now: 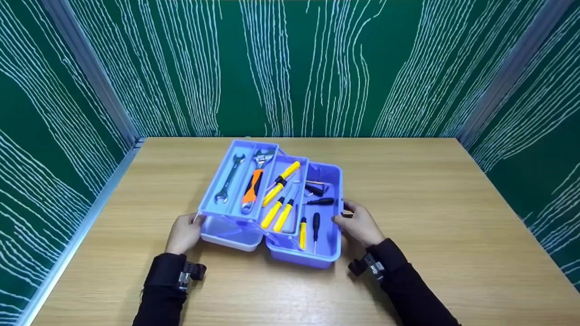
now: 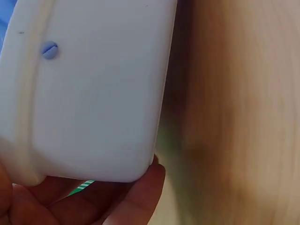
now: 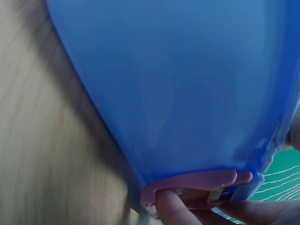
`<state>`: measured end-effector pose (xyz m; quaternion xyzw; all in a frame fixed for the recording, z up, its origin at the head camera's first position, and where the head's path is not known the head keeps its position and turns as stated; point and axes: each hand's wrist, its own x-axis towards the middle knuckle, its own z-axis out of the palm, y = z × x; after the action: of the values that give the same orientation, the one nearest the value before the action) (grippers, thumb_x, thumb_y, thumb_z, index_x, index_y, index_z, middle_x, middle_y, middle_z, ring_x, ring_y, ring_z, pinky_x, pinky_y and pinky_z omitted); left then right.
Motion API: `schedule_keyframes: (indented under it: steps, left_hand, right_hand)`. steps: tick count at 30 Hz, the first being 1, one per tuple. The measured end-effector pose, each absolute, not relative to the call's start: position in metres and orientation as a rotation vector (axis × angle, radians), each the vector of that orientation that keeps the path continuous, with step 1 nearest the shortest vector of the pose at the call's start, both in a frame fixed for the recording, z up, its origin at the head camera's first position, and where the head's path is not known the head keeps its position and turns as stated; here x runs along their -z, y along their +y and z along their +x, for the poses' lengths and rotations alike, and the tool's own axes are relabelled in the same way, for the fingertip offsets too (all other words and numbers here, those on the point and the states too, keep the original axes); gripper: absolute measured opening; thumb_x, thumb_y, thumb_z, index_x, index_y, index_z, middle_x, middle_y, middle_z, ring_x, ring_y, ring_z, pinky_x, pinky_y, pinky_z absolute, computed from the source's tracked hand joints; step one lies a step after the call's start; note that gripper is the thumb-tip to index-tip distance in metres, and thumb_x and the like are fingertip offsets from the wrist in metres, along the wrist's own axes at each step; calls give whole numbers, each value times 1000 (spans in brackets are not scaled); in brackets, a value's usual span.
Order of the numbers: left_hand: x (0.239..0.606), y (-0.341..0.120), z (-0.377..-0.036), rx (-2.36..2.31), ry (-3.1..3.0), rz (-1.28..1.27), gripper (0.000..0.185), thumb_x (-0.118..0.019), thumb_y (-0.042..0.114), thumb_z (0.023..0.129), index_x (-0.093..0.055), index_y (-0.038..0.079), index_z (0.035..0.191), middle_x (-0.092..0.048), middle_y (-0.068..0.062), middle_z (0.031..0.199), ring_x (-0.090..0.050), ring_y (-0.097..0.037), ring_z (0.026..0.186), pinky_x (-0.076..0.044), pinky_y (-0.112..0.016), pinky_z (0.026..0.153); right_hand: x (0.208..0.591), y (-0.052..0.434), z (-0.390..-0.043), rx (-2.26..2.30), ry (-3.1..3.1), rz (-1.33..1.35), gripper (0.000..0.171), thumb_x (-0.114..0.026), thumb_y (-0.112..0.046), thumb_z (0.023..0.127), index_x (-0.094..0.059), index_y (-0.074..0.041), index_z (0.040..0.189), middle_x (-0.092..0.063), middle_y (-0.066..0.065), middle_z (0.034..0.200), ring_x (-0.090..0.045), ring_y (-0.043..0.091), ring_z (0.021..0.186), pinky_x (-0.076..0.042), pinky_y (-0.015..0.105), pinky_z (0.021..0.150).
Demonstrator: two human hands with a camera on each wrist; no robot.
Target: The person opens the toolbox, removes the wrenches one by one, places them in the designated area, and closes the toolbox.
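Observation:
A blue-purple toolbox (image 1: 340, 181) stands unfolded on the table, its whitish lid (image 1: 231, 240) tipped out to the left. My left hand (image 1: 183, 233) grips the lid's outer side; in the left wrist view its fingers (image 2: 140, 197) curl around the white lid (image 2: 98, 108). On the opposite side, my right hand (image 1: 362, 226) holds the box wall, thumb at the rim. Close up in the right wrist view, a finger (image 3: 173, 206) hooks a pink latch (image 3: 201, 179) on the blue wall (image 3: 164, 93). Raised trays hold an open-end wrench (image 1: 230, 179), an orange-handled adjustable wrench (image 1: 252, 185) and yellow-handled screwdrivers (image 1: 272, 213).
Black-handled screwdrivers (image 1: 316, 222) and a yellow-handled one (image 1: 302, 233) lie in the toolbox's base. Wooden tabletop (image 1: 430, 190) surrounds the box. Green walls (image 1: 317, 68) with white lines enclose the back and sides.

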<state>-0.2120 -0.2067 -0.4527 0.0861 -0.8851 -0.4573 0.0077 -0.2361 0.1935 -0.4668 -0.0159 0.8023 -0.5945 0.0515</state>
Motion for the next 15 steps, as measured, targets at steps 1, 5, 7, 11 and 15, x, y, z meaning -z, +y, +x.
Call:
schedule_keyframes:
  steps: [1,5,7,11,15]
  left_hand:
    - [454,-207,-212,1422,-2772,267,35,-47,15,101,-54,4,68,-35,2,60,-40,-15,60,-32,-28,58]
    - [460,-208,-212,1406,-2780,254,33,-49,15,101,-60,0,75,-38,1,63,-43,-16,64,-34,-29,62]
    - [462,-208,-211,1407,-2781,251,32,-49,16,101,-62,-2,78,-39,0,63,-43,-17,64,-34,-29,62]
    - [465,-209,-211,1417,-2776,252,30,-49,15,101,-67,-5,89,-43,-2,65,-45,-18,65,-35,-30,63]
    - [467,-209,-211,1422,-2773,251,32,-49,16,101,-67,-7,87,-51,-3,68,-47,-17,67,-38,-30,65]
  right_hand:
    - [467,193,-236,1805,2448,-50,62,-61,-3,86,-40,11,142,-51,31,136,-62,34,111,-57,32,87]
    - [467,193,-235,1786,2465,-44,63,-63,-4,85,-41,10,142,-51,30,137,-62,36,113,-57,33,88]
    - [467,193,-235,1786,2462,-39,63,-64,-4,85,-40,10,142,-51,29,138,-61,38,114,-56,35,90]
    - [466,194,-234,1777,2468,-49,64,-65,-6,85,-40,11,142,-50,31,138,-61,40,116,-56,37,91]
    - [465,194,-234,1760,2485,-55,65,-66,-6,86,-39,12,143,-50,31,138,-61,39,115,-56,37,91]
